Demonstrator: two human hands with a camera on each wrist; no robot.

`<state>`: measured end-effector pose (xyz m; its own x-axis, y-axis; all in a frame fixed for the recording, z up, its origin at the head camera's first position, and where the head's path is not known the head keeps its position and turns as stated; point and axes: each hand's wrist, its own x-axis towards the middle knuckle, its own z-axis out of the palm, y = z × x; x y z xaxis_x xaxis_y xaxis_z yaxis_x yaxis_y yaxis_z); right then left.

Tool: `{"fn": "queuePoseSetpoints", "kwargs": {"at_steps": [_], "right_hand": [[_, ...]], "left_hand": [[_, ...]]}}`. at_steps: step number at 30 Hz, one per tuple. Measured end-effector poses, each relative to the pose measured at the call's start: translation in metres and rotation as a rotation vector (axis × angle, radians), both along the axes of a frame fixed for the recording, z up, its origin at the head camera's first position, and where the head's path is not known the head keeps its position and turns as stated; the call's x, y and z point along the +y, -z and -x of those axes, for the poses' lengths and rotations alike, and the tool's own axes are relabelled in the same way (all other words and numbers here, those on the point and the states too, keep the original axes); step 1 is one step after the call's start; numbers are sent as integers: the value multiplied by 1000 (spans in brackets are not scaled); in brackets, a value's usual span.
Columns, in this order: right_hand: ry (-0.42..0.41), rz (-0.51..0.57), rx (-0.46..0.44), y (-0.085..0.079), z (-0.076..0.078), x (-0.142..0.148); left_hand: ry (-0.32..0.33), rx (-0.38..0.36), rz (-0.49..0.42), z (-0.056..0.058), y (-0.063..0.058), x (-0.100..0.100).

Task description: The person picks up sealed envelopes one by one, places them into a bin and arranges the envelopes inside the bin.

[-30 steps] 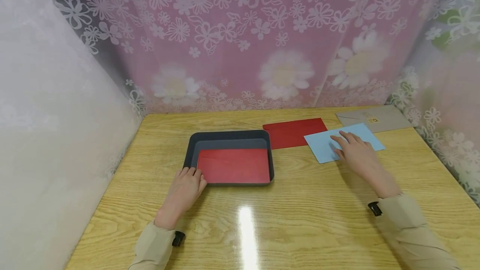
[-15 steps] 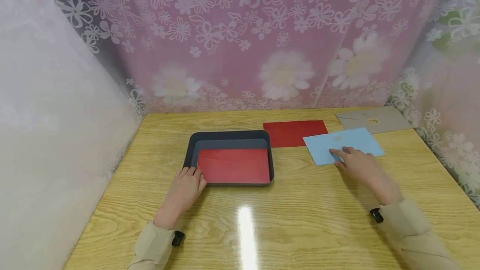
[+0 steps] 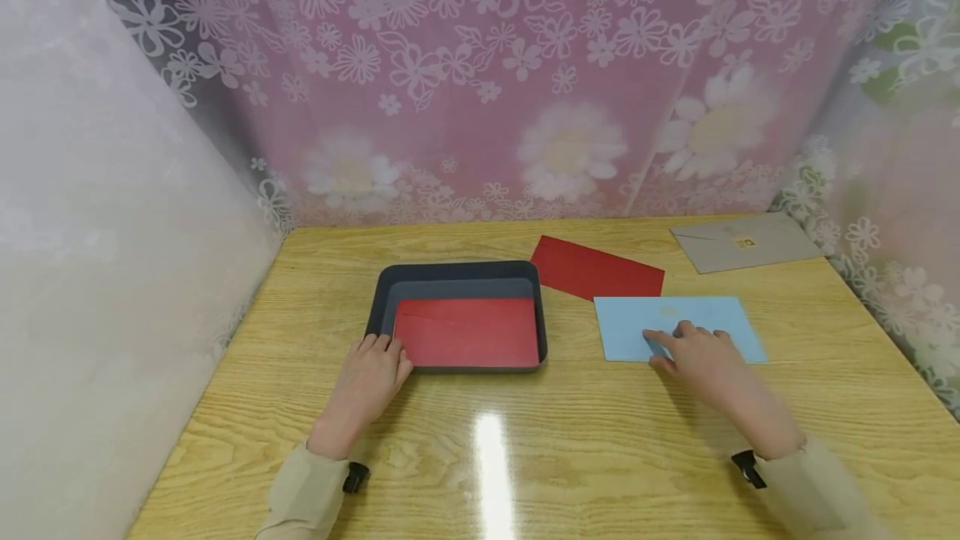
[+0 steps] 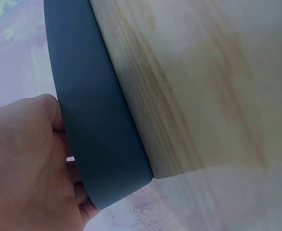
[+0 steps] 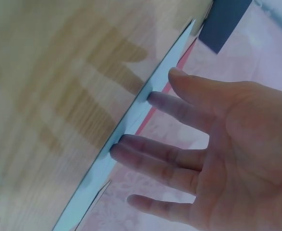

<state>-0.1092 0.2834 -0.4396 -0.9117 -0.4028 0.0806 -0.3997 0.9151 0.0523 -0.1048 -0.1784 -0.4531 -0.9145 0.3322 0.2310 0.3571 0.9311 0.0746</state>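
Note:
My left hand (image 3: 369, 377) grips the front left corner of a dark grey baking tray (image 3: 450, 272), fingers hooked over its rim. In the left wrist view the tray's outer wall (image 4: 95, 110) runs up from the fingers. A red envelope (image 3: 467, 332) lies inside the tray. My right hand (image 3: 708, 367) rests its spread fingertips on a light blue envelope (image 3: 622, 327) flat on the table; the right wrist view shows the fingers (image 5: 177, 110) pressing on it, thumb apart.
A second red envelope (image 3: 596, 267) lies slanted behind the blue one, close to the tray's right side. A grey-beige envelope (image 3: 750, 242) with a small gold mark lies at the back right. Flowered curtains (image 3: 480, 90) border the wooden table (image 3: 585, 457).
The blue envelope slid toward the front under my right hand and straightened. The second red envelope turned to a slant. My left hand and the tray stayed put.

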Motion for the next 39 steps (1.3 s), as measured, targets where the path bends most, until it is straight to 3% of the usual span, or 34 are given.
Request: {"fn": "queuePoseSetpoints", "kwargs": {"at_steps": [6, 10, 13, 17, 22, 30, 39], "right_hand": [[5, 23, 69, -1, -5, -4], [10, 74, 152, -2, 12, 5], [-13, 136, 162, -3, 28, 13], [-53, 182, 59, -3, 46, 20], [-35, 193, -110, -2, 59, 22], [-7, 191, -203, -2, 69, 23], [37, 216, -379, -6, 77, 25]], "left_hand": [[-6, -3, -8, -1, 0, -1], [-5, 7, -6, -1, 0, -1], [-7, 2, -7, -1, -1, -1], [-3, 0, 0, -1, 0, -1], [9, 11, 6, -1, 0, 0], [16, 37, 7, -1, 1, -1], [24, 52, 6, 0, 0, 0]]}}
